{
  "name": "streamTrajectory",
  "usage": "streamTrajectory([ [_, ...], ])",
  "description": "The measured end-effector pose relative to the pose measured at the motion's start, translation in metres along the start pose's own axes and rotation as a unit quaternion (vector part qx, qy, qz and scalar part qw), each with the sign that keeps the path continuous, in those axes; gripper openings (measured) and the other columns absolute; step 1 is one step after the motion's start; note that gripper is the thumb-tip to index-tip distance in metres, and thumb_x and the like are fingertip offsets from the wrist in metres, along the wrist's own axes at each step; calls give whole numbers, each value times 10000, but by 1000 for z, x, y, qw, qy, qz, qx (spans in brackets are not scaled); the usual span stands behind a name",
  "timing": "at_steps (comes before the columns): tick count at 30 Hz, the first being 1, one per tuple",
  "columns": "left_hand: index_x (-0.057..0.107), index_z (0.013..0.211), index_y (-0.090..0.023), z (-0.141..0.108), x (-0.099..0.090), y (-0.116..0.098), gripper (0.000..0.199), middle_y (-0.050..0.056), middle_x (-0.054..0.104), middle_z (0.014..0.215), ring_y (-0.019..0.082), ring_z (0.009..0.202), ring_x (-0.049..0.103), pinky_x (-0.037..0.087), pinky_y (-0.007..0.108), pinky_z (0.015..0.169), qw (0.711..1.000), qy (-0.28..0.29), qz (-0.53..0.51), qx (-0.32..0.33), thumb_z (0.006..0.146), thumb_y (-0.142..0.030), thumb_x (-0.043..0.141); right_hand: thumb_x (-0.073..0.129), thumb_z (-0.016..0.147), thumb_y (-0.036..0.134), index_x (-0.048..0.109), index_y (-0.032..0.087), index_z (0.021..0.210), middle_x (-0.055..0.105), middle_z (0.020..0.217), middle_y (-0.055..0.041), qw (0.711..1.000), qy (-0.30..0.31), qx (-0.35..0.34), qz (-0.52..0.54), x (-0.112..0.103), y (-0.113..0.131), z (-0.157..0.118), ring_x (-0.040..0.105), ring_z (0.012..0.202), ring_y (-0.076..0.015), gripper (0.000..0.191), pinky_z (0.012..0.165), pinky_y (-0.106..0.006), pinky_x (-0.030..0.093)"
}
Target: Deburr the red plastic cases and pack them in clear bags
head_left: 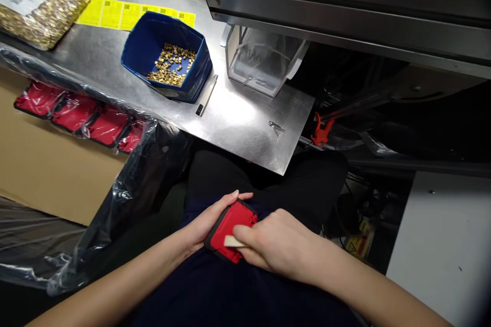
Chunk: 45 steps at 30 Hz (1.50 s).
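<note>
Over my lap, my left hand (pixel 209 217) holds a red plastic part with a black rim (pixel 230 222), its fingers wrapped round the far left edge. My right hand (pixel 270 240) is closed on a flat, cream-coloured strip-like tool (pixel 233 241). The tool's blunt end lies over the red face, and most of its length is hidden in my fist. Small notched details show along the part's right edge, partly behind my right hand. Whether the tool presses on the part or hovers just above it, I cannot tell.
A blue bin (pixel 163 36) of small brass pieces stands on the metal table (pixel 241 117), beside a utility knife (pixel 207 95). Right of it are a clear tray (pixel 264 56) and small nail clippers (pixel 276 126). Wrapped red parts (pixel 74 111) lie in a carton (pixel 49 163) at left.
</note>
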State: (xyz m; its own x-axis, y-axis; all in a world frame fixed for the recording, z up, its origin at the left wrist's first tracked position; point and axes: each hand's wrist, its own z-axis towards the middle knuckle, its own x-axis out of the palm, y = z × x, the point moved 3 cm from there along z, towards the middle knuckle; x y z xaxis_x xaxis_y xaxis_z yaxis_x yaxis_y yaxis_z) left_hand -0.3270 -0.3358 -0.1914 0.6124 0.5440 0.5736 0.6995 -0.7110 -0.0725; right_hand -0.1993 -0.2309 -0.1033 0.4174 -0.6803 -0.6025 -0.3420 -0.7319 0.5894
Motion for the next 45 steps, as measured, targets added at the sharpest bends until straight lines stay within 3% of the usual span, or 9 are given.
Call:
streamTrajectory([
  [12, 535, 1483, -189, 5, -1, 0, 648, 147, 769, 1070, 247, 899, 725, 569, 334, 827, 999, 23, -27, 2, 980, -596, 563, 443, 1058, 446, 565, 268, 1009, 687, 743, 42, 1000, -8, 0, 0, -2, 1, 5, 561, 548, -120, 221, 516, -280, 143],
  [15, 515, 1498, -190, 3, -1, 0, 661, 171, 760, 1123, 268, 930, 733, 578, 355, 833, 999, 25, -24, 4, 980, -598, 558, 448, 1056, 438, 547, 249, 975, 689, 717, 41, 1000, -6, 23, -1, -2, -1, 4, 576, 532, -127, 227, 505, -284, 141],
  [21, 570, 1456, -198, -1, -1, 2, 613, 115, 772, 966, 226, 773, 722, 572, 294, 708, 999, -25, -41, 16, 971, -571, 591, 332, 1096, 448, 577, 243, 1064, 743, 774, -4, 995, -7, 103, -5, -2, -2, 4, 670, 607, -174, 321, 532, -300, 150],
  [25, 571, 1457, -208, -2, 0, 2, 608, 136, 766, 1069, 266, 903, 732, 576, 330, 790, 999, -13, -41, 31, 969, -570, 595, 381, 1080, 448, 589, 255, 1046, 752, 803, 0, 998, -17, 66, 6, 0, 3, 4, 682, 621, -179, 286, 533, -303, 143],
  [29, 589, 1441, -200, -4, 0, 0, 593, 78, 757, 871, 194, 662, 680, 533, 264, 619, 998, -36, -44, 28, 971, -563, 594, 353, 1089, 459, 593, 239, 1068, 752, 790, -15, 993, -29, 112, 11, 0, 0, 5, 694, 636, -185, 325, 542, -300, 148],
  [33, 568, 1464, -222, -7, 2, -1, 607, 112, 769, 977, 256, 835, 727, 565, 315, 727, 998, -27, -20, 47, 969, -573, 587, 377, 1082, 446, 601, 251, 1038, 747, 784, -6, 996, -24, 84, 12, 0, 4, 4, 687, 621, -182, 300, 534, -302, 145],
  [37, 588, 1446, -240, -10, 1, -1, 584, 80, 761, 891, 195, 684, 687, 536, 262, 627, 998, -46, -10, 48, 973, -583, 575, 347, 1089, 470, 593, 255, 1078, 746, 768, -9, 993, -36, 116, 11, -1, 3, 3, 690, 623, -191, 327, 536, -301, 140],
  [41, 555, 1474, -256, -10, 1, -1, 600, 131, 773, 1056, 258, 859, 732, 582, 327, 741, 998, -36, 10, 55, 976, -591, 560, 410, 1073, 407, 578, 254, 1030, 739, 752, 5, 994, -26, 104, 4, 1, 5, -1, 686, 600, -190, 231, 525, -304, 129],
  [45, 546, 1482, -258, -10, 0, -1, 610, 139, 772, 1070, 257, 838, 734, 585, 331, 730, 998, -43, 12, 52, 975, -597, 556, 415, 1070, 401, 567, 251, 1009, 733, 727, 12, 992, -34, 121, 1, 3, 6, -5, 679, 578, -188, 222, 516, -301, 123],
])
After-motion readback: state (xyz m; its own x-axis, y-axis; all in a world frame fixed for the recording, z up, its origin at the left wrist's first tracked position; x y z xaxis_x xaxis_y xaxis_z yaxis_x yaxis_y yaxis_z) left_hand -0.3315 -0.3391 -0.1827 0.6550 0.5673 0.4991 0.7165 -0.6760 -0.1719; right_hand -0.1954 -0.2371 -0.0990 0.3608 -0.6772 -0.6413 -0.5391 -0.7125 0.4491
